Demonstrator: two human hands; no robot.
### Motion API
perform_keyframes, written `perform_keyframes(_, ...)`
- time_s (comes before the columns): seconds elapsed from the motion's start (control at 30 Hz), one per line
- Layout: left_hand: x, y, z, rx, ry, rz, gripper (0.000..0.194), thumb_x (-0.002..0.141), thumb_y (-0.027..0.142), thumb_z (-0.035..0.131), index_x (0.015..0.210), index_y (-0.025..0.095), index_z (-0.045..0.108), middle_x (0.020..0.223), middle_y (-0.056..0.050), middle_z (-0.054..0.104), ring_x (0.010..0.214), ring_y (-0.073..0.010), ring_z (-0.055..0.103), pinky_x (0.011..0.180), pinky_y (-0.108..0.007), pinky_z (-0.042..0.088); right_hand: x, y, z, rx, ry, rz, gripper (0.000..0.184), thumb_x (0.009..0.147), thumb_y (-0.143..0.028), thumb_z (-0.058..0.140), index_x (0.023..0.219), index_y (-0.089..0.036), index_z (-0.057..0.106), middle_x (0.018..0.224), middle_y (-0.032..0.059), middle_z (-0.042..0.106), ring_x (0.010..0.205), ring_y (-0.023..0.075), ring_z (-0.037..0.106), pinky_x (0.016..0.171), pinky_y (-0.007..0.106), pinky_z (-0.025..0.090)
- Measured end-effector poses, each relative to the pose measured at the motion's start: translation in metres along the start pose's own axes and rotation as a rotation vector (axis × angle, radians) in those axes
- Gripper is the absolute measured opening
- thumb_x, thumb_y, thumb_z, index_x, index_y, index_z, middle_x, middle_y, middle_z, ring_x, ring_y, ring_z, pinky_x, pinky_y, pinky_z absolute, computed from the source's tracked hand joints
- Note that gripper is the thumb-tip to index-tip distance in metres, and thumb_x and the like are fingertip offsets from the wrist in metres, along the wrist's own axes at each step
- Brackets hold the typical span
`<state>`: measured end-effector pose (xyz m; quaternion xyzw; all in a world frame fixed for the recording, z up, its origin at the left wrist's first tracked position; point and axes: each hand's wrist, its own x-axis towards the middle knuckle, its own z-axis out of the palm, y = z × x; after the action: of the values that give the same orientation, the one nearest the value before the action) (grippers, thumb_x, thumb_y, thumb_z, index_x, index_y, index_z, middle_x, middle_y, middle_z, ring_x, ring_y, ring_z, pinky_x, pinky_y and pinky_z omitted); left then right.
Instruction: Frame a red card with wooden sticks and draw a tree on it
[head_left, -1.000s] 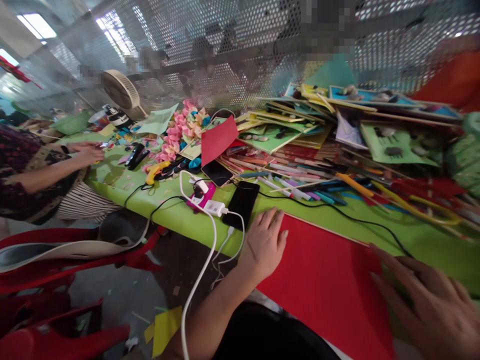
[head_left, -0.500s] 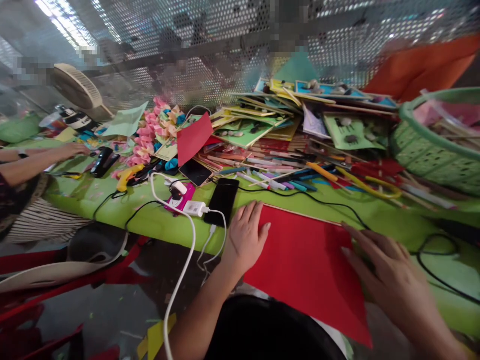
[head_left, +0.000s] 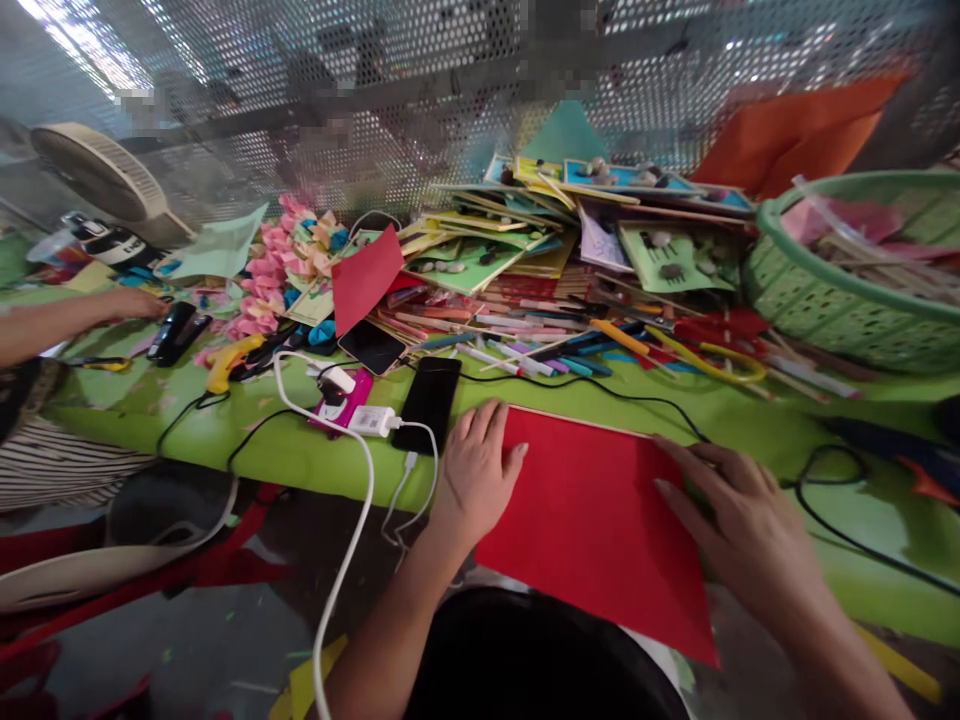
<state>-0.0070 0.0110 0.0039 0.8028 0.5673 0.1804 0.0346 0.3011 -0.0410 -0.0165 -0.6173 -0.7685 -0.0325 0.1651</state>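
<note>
A sheet of red paper (head_left: 585, 520) lies on the green-covered table in front of me, its near part hanging over the table edge. Along its far edge runs a thin pale stick (head_left: 577, 422). My left hand (head_left: 476, 465) rests on the far left corner, fingers stretched forward and thumb apart. At the far right corner, the fingertips of my right hand (head_left: 739, 510) touch the paper, with fingers extended and thumb apart. Just left of my left hand lies a black phone (head_left: 427, 400).
A power strip (head_left: 334, 408) with white chargers and cables lies at left, by a yellow glue gun (head_left: 232, 362). Behind are pens, a pile of decorated cards (head_left: 480, 265) and a green basket (head_left: 832, 290). A co-worker's arm (head_left: 75, 322) reaches in at far left.
The whole view has shifted, so the table items appear further left. More of a dark tool with an orange part shows at the right. Both hands stay at the paper's far corners.
</note>
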Motion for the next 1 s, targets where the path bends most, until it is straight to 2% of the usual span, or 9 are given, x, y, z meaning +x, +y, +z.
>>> perform_keyframes(0.13, 0.0012, -0.0022, -0.0002, -0.019, 0.003, 0.007, 0.053, 0.111, 0.037, 0.049, 0.156, 0.011, 0.046, 0.154, -0.015, 0.059, 0.136, -0.0323, 0.056, 0.116, -0.050, 0.048, -0.0006, 0.0003, 0.0004, -0.002, 0.017, 0.001, 0.057, 0.108, -0.049, 0.039, 0.154, -0.020, 0.058, 0.124, 0.0185, 0.065, 0.108, 0.0356, 0.065, 0.094, 0.053, 0.055)
perform_keyframes(0.37, 0.0052, -0.0004, -0.0061, 0.021, -0.034, 0.015, 0.048, 0.110, 0.041, 0.049, 0.150, 0.016, 0.056, 0.150, -0.013, 0.062, 0.124, -0.0321, 0.060, 0.109, -0.050, 0.051, 0.0026, -0.0028, -0.0038, -0.027, 0.005, -0.006, 0.057, 0.108, -0.047, 0.041, 0.153, -0.017, 0.059, 0.123, 0.0207, 0.066, 0.109, 0.0394, 0.067, 0.092, 0.055, 0.058)
perform_keyframes(0.53, 0.0043, 0.0014, -0.0038, 0.072, -0.026, 0.012, 0.047, 0.109, 0.042, 0.051, 0.150, 0.018, 0.057, 0.150, -0.013, 0.061, 0.122, -0.0324, 0.060, 0.106, -0.050, 0.053, 0.0038, -0.0041, -0.0044, -0.011, 0.017, -0.005, 0.056, 0.108, -0.046, 0.039, 0.151, -0.018, 0.060, 0.122, 0.0209, 0.066, 0.107, 0.0376, 0.066, 0.092, 0.054, 0.059)
perform_keyframes(0.77, 0.0005, 0.0010, -0.0049, 0.037, -0.028, 0.024, 0.057, 0.110, 0.044, 0.048, 0.162, 0.022, 0.042, 0.154, -0.013, 0.058, 0.129, -0.0337, 0.057, 0.108, -0.053, 0.052, 0.0014, -0.0022, 0.0001, 0.014, 0.015, 0.037, 0.056, 0.108, -0.050, 0.039, 0.152, -0.023, 0.060, 0.124, 0.0173, 0.066, 0.109, 0.0347, 0.066, 0.094, 0.052, 0.056)
perform_keyframes(0.87, 0.0008, 0.0023, -0.0069, 0.057, -0.041, 0.035, 0.050, 0.110, 0.043, 0.050, 0.158, 0.027, 0.051, 0.154, -0.012, 0.057, 0.125, -0.0337, 0.058, 0.105, -0.053, 0.053, 0.0029, -0.0040, -0.0014, 0.021, 0.007, 0.032, 0.057, 0.108, -0.049, 0.039, 0.152, -0.021, 0.060, 0.122, 0.0184, 0.067, 0.109, 0.0360, 0.066, 0.093, 0.054, 0.057)
perform_keyframes(1.0, 0.0016, 0.0034, -0.0070, 0.088, -0.030, 0.043, 0.045, 0.109, 0.041, 0.053, 0.151, 0.028, 0.058, 0.153, -0.012, 0.058, 0.124, -0.0331, 0.059, 0.104, -0.052, 0.054, 0.0040, -0.0041, -0.0019, -0.008, 0.001, 0.022, 0.056, 0.109, -0.047, 0.038, 0.149, -0.018, 0.063, 0.122, 0.0186, 0.067, 0.107, 0.0355, 0.066, 0.090, 0.054, 0.058)
